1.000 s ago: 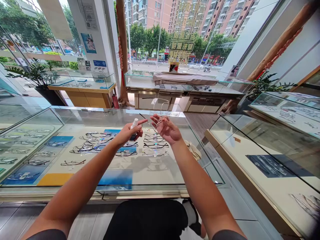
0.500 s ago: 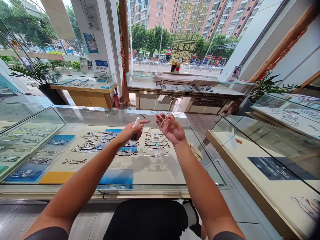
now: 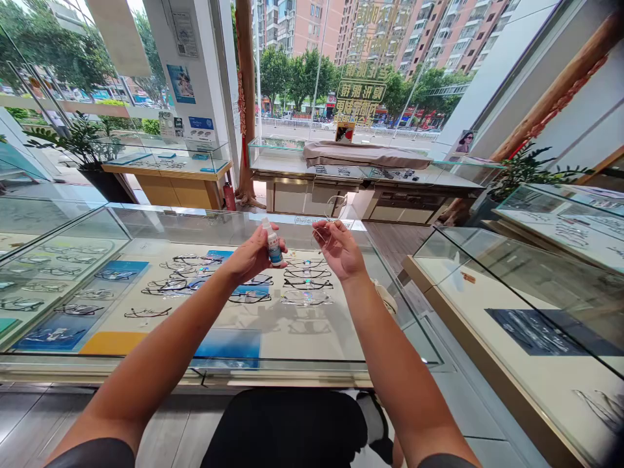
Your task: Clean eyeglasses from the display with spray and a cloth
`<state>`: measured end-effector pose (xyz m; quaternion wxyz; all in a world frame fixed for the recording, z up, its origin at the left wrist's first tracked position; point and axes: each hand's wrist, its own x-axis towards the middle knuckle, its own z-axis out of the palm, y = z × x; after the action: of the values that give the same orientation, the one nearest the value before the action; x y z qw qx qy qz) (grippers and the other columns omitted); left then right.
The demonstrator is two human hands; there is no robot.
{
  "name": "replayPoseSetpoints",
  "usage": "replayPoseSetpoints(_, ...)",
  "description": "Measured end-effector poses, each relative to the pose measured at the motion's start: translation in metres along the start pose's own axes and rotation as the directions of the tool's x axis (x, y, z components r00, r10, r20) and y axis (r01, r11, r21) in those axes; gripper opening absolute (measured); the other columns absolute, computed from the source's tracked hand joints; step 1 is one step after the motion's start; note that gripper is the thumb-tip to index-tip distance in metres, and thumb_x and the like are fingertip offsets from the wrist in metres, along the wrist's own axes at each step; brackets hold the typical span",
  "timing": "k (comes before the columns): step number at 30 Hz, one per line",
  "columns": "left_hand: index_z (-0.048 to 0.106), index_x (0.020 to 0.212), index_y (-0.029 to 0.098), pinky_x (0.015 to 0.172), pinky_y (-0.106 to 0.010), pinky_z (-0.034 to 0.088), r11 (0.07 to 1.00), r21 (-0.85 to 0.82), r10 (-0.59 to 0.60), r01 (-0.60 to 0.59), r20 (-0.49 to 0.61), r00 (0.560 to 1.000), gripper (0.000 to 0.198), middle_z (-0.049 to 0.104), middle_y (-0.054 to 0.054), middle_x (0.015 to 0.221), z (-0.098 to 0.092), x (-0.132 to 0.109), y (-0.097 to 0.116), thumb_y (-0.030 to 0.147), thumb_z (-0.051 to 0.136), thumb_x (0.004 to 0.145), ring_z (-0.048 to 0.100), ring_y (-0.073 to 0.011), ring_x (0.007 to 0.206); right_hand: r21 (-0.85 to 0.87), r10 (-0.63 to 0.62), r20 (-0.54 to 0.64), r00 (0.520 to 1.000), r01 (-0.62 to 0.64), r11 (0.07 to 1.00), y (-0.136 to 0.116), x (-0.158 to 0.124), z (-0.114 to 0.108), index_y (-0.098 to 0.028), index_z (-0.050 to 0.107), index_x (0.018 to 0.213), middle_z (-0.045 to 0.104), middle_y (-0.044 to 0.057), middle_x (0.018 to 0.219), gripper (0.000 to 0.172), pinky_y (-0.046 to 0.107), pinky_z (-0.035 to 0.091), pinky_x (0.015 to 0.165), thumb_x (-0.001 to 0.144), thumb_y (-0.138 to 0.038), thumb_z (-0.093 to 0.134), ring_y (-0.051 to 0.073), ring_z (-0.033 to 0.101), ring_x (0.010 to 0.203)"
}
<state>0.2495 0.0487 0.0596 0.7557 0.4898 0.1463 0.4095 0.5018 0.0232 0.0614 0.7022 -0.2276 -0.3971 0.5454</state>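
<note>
Glass showcase (image 3: 314, 341) beneath blue-labelled white bottle (image 3: 273, 248) and thin eyeglasses (image 3: 328, 209)

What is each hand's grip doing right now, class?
Left hand: closed around a small bottle.
Right hand: holding thin-framed glasses in its fingertips.

**Eyeglasses (image 3: 307, 285) under glass in the desk (image 3: 292, 377)**

Rows lie on its pale base (image 3: 312, 341), with an orange panel (image 3: 112, 343) and a blue panel (image 3: 231, 344) near the front edge. By the right edge is a beige item (image 3: 385, 297), above or under glass unclear.
</note>
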Motion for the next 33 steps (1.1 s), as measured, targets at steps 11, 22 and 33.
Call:
replayPoseSetpoints(11, 0.065, 0.071, 0.018, 0.064, -0.034, 0.057, 0.998, 0.055, -0.012, 0.015, -0.048, 0.999, 0.070, 0.051, -0.003, 0.072, 0.003, 0.001, 0.012, 0.085, 0.070, 0.087, 0.055, -0.0199, 0.070, -0.247, 0.114, 0.130, 0.985, -0.079, 0.966, 0.032, -0.015, 0.021, -0.026, 0.072, 0.084, 0.078, -0.001, 0.098, 0.041, 0.037, 0.060, 0.109, 0.076, -0.052, 0.102, 0.017, 0.074, 0.103)
replayPoseSetpoints(22, 0.062, 0.075, 0.020, 0.069, -0.032, 0.046, 0.707, 0.697, 0.334, -0.119, -0.180, 0.925, 0.054, 0.056, -0.004, 0.077, 0.000, 0.008, -0.001, 0.072, 0.059, 0.091, 0.052, -0.0189, 0.072, -0.265, 0.223, 0.234, 0.946, -0.159, 0.951, 0.040, -0.026, 0.033, -0.027, 0.078, 0.091, 0.079, -0.001, 0.104, 0.039, 0.037, 0.057, 0.111, 0.080, -0.060, 0.097, 0.017, 0.072, 0.107)
replayPoseSetpoints(33, 0.060, 0.083, 0.021, 0.077, -0.035, 0.047, 0.714, 0.690, 0.297, -0.123, -0.139, 0.945, 0.059, 0.057, -0.003, 0.085, 0.000, 0.006, -0.007, 0.079, 0.056, 0.095, 0.053, -0.0199, 0.080, -0.261, 0.227, 0.276, 0.934, -0.155, 0.953, 0.041, -0.027, 0.033, -0.028, 0.076, 0.092, 0.078, 0.001, 0.105, 0.037, 0.044, 0.056, 0.114, 0.085, -0.060, 0.093, 0.021, 0.071, 0.110)
